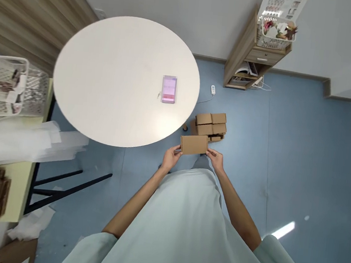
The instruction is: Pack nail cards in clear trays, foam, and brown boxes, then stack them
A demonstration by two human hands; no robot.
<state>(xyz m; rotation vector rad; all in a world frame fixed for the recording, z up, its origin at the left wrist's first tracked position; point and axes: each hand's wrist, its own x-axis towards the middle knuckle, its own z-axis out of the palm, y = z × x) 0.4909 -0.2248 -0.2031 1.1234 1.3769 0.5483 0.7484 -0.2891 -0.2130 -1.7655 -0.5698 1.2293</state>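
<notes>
A small brown cardboard box [193,145], closed and flat on top, is held level in front of my body. At its left end, my left hand [171,158] pinches the edge between thumb and fingers. On the opposite end, my right hand [215,158] grips it the same way. Just beyond it on the floor is a stack of similar cardboard boxes [211,123], partly hidden by the held one.
A white oval table [121,79] stands ahead to the left, with a blurred pink-screened device [169,89] on it. A wooden cabinet [249,55] is against the wall. On the left, a side table [20,190] bears baskets and white sheets. A power strip [213,90] lies on the blue floor.
</notes>
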